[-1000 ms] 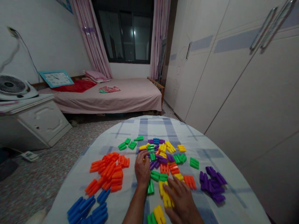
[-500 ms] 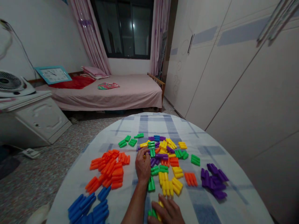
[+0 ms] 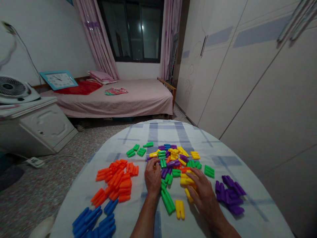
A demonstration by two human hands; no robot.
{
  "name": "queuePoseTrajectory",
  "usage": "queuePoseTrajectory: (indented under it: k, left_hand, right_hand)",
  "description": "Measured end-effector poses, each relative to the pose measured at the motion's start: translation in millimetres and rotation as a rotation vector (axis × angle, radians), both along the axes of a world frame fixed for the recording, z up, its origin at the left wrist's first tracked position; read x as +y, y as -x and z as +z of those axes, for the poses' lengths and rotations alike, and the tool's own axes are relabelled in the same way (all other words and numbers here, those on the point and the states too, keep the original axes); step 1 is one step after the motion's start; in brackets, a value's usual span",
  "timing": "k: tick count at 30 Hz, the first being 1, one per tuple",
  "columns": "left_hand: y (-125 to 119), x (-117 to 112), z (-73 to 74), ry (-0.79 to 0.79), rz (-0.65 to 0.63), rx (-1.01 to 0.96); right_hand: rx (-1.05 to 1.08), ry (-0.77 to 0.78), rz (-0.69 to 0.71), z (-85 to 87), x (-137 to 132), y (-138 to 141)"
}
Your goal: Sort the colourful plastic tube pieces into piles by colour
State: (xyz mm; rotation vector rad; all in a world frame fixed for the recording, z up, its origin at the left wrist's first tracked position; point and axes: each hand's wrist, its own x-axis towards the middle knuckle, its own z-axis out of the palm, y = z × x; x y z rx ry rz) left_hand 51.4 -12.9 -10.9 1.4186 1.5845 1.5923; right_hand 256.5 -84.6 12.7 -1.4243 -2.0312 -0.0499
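Note:
My left hand (image 3: 152, 178) rests at the left edge of a mixed pile of ribbed plastic building pieces, fingers curled in. A green piece (image 3: 163, 163) lies by its fingertips; what the fingers hold, if anything, is hidden. My right hand (image 3: 204, 195) bends over yellow pieces (image 3: 186, 179) at the pile's right side, thumb and fingers around them. Another yellow piece (image 3: 180, 209) lies alone nearer me, beside a long green piece (image 3: 168, 201). Purple pieces (image 3: 173, 163) lie in the middle of the pile.
Orange pieces (image 3: 119, 178) and blue pieces (image 3: 94, 223) are heaped on the left of the cloth-covered table (image 3: 163, 127). A purple heap (image 3: 230, 195) is on the right. Several loose green pieces (image 3: 141, 152) lie at the far left. A bed (image 3: 123, 105) and wardrobe (image 3: 260, 109) stand beyond.
My right hand has moved from the near edge up and right onto the yellow pieces. The yellow cluster in the middle has shifted right, leaving one piece near me. My left hand has barely moved.

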Motion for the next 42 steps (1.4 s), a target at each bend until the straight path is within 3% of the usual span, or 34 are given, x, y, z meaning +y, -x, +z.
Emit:
queuePoseTrajectory:
  k: [4,6,8,12,16,21,24,28,35,38,42]
  left_hand:
    - [0.2,0.0,-0.2,0.007,-0.001,0.000]
    - [0.1,-0.3,0.6,0.007,-0.007,0.001]
    - [0.0,-0.5,1.3,0.007,-0.011,0.003]
    - [-0.2,-1.0,2.4,0.005,-0.012,0.007]
    - [-0.1,-1.7,3.7,0.012,-0.007,0.001]
    - [-0.3,-1.3,4.4,0.007,-0.007,-0.007]
    - [-1.0,-1.0,5.0,0.002,-0.004,-0.003]
    - [-1.7,-0.8,5.8,-0.004,0.003,0.005]
    - [-1.2,0.2,5.2,0.002,-0.007,0.024]
    - [-1.2,0.1,4.8,0.001,-0.007,0.017]
    - [-1.1,-0.7,5.5,-0.001,-0.006,0.017]
  right_hand:
    - [0.135,0.135,-0.215,-8.8,11.5,-12.9]
    - [0.224,0.219,-0.205,-12.4,9.4,-5.7]
    - [0.286,0.270,-0.111,-11.5,6.0,5.2]
    - [0.318,0.308,0.040,5.4,15.6,13.8]
    - [0.259,0.210,-0.142,18.2,53.5,-5.0]
    - [0.069,0.206,-0.345,1.1,96.7,-28.0]
    - [0.026,0.187,-0.271,-11.8,107.6,-27.6]
    - [0.014,0.164,-0.084,-20.0,108.7,-11.0]
    - [0.205,0.248,-0.130,-20.3,90.2,20.3]
    - [0.329,0.185,-0.115,-15.4,86.0,19.2]
    - [0.405,0.089,-0.246,-8.2,84.9,13.5]
